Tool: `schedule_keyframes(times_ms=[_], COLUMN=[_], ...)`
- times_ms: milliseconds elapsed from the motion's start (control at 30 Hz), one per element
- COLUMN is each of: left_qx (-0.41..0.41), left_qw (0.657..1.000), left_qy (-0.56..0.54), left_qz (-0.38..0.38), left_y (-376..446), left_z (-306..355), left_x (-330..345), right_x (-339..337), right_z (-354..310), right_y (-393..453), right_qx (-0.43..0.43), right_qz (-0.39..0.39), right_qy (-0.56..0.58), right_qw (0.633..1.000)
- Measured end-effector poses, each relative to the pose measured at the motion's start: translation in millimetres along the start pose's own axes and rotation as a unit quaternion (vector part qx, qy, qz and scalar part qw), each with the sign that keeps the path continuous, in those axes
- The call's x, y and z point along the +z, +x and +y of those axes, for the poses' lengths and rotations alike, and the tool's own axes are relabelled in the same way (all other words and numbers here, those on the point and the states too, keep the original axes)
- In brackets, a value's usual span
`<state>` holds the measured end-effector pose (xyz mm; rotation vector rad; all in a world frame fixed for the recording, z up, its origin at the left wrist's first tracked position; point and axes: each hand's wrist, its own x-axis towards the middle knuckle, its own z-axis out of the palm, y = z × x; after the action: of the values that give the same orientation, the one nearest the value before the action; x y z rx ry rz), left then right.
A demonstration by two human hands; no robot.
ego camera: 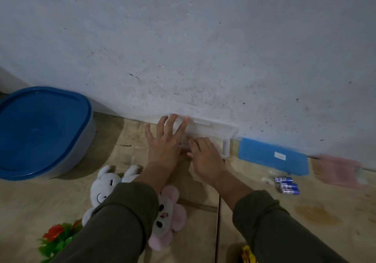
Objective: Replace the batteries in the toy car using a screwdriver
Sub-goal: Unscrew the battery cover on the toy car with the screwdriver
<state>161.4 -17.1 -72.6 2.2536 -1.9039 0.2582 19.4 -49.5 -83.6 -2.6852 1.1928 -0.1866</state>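
A clear plastic case (pixel 211 130) lies open on the floor against the wall. My left hand (pixel 164 140) rests flat on its left part, fingers spread over the lid. My right hand (pixel 203 156) sits beside it with fingers curled down into the case; what they touch is hidden. Three blue batteries (pixel 285 185) lie on the floor to the right. A bit of yellow (pixel 247 252), perhaps the toy car, peeks out at the bottom edge under my right sleeve. No screwdriver is visible.
A blue flat case (pixel 272 156) and a pink case (pixel 339 171) lie along the wall on the right. A big tub with a blue lid (pixel 40 128) stands left. A white plush (pixel 103 187), a pink plush (pixel 171 218) and a red-green toy (pixel 57 236) lie near my left arm.
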Motion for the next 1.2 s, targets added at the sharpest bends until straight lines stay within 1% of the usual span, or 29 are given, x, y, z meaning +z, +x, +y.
schedule_keyframes(times_ms=[67,100,167,233,267,333,400,433,467,567,633,667,733,800,867,967,1033,1100,1200], left_qx=[0.000,-0.003,-0.008,-0.009,-0.011,-0.008,-0.003,-0.004,-0.006,-0.014,-0.010,-0.009,-0.008,0.011,0.028,0.040,0.056,0.070,0.066], left_qw=[1.000,1.000,0.999,0.995,0.993,0.992,0.991,0.990,0.990,0.988,0.987,0.987,0.985,0.983,0.980,0.971,0.969,0.967,0.964], left_qy=[-0.004,-0.007,-0.012,-0.022,-0.022,-0.014,-0.019,-0.024,-0.030,-0.050,-0.050,-0.050,-0.065,-0.090,-0.127,-0.181,-0.185,-0.190,-0.188], left_qz=[-0.005,-0.012,-0.045,-0.101,-0.115,-0.125,-0.133,-0.136,-0.138,-0.148,-0.149,-0.152,-0.159,-0.159,-0.152,-0.151,-0.156,-0.154,-0.176], left_y=[0,-1,-3,-5,-5,-3,-1,-1,-1,-2,-2,-2,-5,-13,-29,-65,-93,-122,-165], left_z=[-1,-1,0,-1,-3,-5,-6,-6,-6,-8,-10,-10,-9,-1,15,52,80,108,146], left_x=[1,-2,-10,-15,-16,-17,-17,-18,-18,-23,-32,-38,-53,-71,-89,-111,-119,-122,-120], right_x=[1,1,0,-1,-2,-5,-13,-17,-19,-29,-46,-58,-84,-103,-119,-128,-127,-123,-106], right_z=[3,3,2,0,-1,-2,-4,-4,-4,-4,-4,-5,-7,-7,-6,2,7,9,13], right_y=[1,1,1,-2,-2,-1,2,2,1,-5,-14,-22,-40,-65,-98,-160,-202,-243,-298], right_qx=[-0.008,-0.012,-0.025,-0.031,-0.031,-0.036,-0.034,-0.030,-0.031,-0.026,0.011,0.050,0.165,0.271,0.340,0.371,0.377,0.408,0.423], right_qz=[0.020,0.016,0.002,-0.016,-0.026,-0.045,-0.047,-0.038,-0.013,0.075,0.098,0.099,0.068,0.034,0.019,0.006,-0.008,-0.021,-0.052], right_qy=[-0.019,-0.023,-0.024,-0.008,-0.003,0.001,0.004,-0.004,-0.025,-0.134,-0.157,-0.150,-0.106,-0.055,-0.033,-0.018,-0.020,-0.001,0.014], right_qw=[1.000,1.000,0.999,0.999,0.999,0.998,0.998,0.999,0.999,0.988,0.983,0.982,0.978,0.960,0.940,0.928,0.926,0.913,0.905])
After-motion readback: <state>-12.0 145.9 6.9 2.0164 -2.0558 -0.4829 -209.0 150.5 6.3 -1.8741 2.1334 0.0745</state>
